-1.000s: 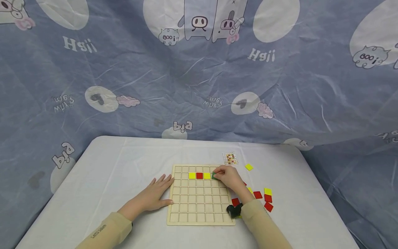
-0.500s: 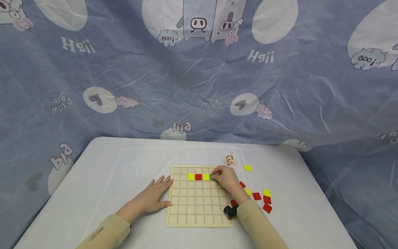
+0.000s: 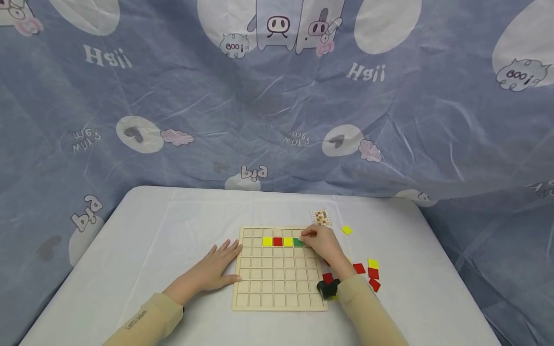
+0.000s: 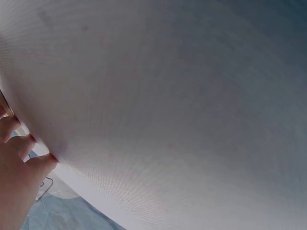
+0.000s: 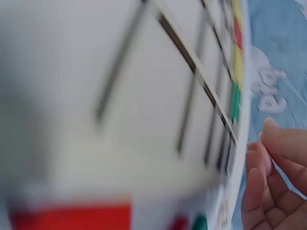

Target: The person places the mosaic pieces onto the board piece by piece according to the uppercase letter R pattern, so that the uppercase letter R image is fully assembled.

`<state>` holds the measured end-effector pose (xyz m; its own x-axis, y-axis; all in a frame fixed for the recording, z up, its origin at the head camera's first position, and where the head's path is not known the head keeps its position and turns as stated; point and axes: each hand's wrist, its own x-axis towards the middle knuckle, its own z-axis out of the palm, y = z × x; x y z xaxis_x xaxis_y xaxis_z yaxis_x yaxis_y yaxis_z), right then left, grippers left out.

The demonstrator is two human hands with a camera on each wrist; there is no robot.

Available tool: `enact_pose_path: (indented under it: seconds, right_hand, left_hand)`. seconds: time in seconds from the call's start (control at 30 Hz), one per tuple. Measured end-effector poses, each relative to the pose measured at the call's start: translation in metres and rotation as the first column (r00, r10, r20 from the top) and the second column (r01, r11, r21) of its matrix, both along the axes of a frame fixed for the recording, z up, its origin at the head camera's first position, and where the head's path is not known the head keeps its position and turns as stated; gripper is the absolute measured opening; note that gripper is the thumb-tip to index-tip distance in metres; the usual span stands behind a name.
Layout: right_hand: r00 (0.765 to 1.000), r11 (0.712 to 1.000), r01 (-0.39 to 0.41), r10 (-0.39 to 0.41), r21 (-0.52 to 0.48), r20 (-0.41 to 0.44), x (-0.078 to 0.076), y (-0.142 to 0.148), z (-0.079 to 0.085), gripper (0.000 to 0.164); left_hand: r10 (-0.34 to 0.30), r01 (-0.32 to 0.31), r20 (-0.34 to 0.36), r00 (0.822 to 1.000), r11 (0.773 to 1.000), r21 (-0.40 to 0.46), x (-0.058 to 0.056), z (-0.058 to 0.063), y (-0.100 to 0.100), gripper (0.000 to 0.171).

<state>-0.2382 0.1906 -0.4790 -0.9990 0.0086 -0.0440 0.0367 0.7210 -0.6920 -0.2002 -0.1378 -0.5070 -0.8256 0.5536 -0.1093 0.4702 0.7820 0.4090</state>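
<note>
A square wooden grid board (image 3: pixel 279 269) lies on the white table. Along its second row from the back sit a yellow tile (image 3: pixel 268 241), a red tile (image 3: pixel 278 241), another yellow tile (image 3: pixel 288 241) and a green tile (image 3: pixel 297 242), side by side. My right hand (image 3: pixel 323 241) hovers over the board's back right corner, just right of the green tile. Its bent fingers (image 5: pixel 256 184) show nothing between them in the right wrist view. With fingers spread, my left hand (image 3: pixel 212 270) rests on the table, thumb and fingertips at the board's left edge.
Loose red tiles (image 3: pixel 358 268) and yellow tiles (image 3: pixel 373 263) lie right of the board, some partly behind the right forearm. A small printed pattern card (image 3: pixel 321 217) lies behind the board, near a lone yellow tile (image 3: pixel 347 230). The black wrist camera (image 3: pixel 327 289) overlaps the board's right edge.
My right hand has let go of the green tile, which now lies flat in its cell, and has shifted slightly right. The left hand keeps its place at the board's edge.
</note>
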Motion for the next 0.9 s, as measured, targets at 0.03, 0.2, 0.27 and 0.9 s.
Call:
enact_pose_path:
  seconds: [0.03,0.2,0.27,0.9]
  right_hand:
    - [1.000,1.000,0.017,-0.016,-0.019,0.006,0.000,0.006,0.001,0.013]
    - [0.996,0.995,0.090,-0.089,-0.038,0.025,0.004,0.043,0.001,0.019]
    - [0.993,0.993,0.114,-0.113,-0.030,0.041,0.008,0.058,-0.001,0.021]
    - [0.959,0.976,0.212,-0.216,0.040,0.185,0.035,0.082,-0.012,0.032]
  left_hand:
    - [0.001,-0.001,0.002,1.000,1.000,0.001,0.000,0.001,0.000,0.083]
    - [0.010,-0.010,0.015,1.000,1.000,-0.008,0.002,0.002,0.001,0.083]
    - [0.010,-0.010,0.019,1.000,1.000,-0.005,0.002,0.002,0.001,0.084]
    - [-0.005,0.005,0.005,1.000,1.000,0.026,0.001,0.002,0.001,0.084]
